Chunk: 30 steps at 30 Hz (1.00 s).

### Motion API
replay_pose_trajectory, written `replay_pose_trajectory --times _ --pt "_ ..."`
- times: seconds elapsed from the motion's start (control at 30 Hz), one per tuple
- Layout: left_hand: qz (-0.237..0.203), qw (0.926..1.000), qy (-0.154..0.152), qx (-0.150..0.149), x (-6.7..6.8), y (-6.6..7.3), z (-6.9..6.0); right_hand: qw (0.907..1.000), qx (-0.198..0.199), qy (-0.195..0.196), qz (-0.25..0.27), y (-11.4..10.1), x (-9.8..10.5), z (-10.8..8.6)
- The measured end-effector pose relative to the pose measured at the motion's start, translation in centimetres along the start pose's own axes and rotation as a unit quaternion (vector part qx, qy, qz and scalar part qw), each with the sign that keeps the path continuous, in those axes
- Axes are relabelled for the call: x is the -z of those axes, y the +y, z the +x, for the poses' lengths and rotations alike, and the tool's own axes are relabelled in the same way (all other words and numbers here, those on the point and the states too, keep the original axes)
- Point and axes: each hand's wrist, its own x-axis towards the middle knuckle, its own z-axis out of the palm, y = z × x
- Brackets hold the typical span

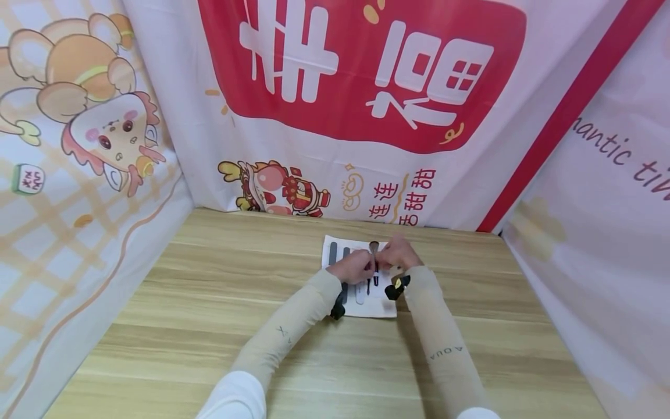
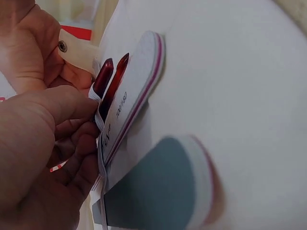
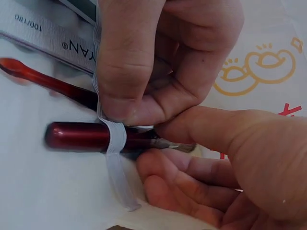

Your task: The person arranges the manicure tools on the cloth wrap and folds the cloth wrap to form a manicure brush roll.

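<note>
My left hand (image 1: 356, 266) pinches the white elastic band (image 3: 117, 136) of a cloth roll (image 1: 377, 305) lying on the table. To its right, my right hand (image 1: 399, 253) holds a small brush (image 3: 79, 135) by thumb and fingers near the bristle end. The brush's dark red, rounded handle passes through a loop of the band. Beside it, a slim amber-red stick tool (image 3: 45, 81) with a pointed tip sits under the band. Then come a white nail file (image 2: 132, 96) marked 100/180 and a grey nail file (image 2: 153, 184). The fingers partly hide the bristles.
A cream flap with a metal snap (image 2: 62, 46) stands up near the right hand. The wood-grain table (image 1: 209, 326) stretches around the roll. A printed cloth backdrop (image 1: 293, 134) rises close behind it, with cloth sides to left and right.
</note>
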Motion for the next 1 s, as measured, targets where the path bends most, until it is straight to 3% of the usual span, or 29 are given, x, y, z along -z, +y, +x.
replay_pose_trajectory --times 0.1,0.2,0.47,0.6,0.63,0.7,0.87,0.93,1.0 --pt "-0.002 1.0000 0.001 0.002 0.7 1.3 -1.0 0.9995 0.009 -0.023 -0.021 0.0 0.1 -0.1" --pt "0.010 0.9999 0.008 -0.001 0.8 1.6 -1.3 0.9982 0.021 -0.034 -0.044 -0.1 0.2 -0.2" --pt "0.015 0.9998 0.008 -0.011 0.8 1.2 -1.1 0.9986 0.009 0.050 -0.013 -0.9 -0.7 0.7" --pt "0.004 0.9997 0.004 -0.022 0.7 1.0 -0.9 0.9975 0.014 0.064 -0.025 -0.7 -0.9 0.8" --pt "0.002 0.9997 0.001 -0.024 0.7 0.9 -0.9 0.9976 0.011 0.062 -0.028 -0.6 -0.8 0.7" --pt "0.004 0.9993 0.010 -0.036 -0.2 -0.7 0.0 0.9976 0.008 0.056 -0.039 -0.7 -0.7 0.6" --pt "-0.021 0.9989 -0.002 -0.041 0.0 -0.8 0.2 0.9977 0.002 0.024 -0.063 -1.0 -0.2 0.1" --pt "-0.029 0.9989 -0.008 -0.034 0.5 0.0 -0.1 0.9976 0.004 0.010 -0.069 -1.1 0.0 -0.2" --pt "-0.023 0.9994 -0.002 -0.025 -0.6 -1.3 0.8 0.9972 0.011 -0.002 -0.074 -1.1 0.0 -0.3"
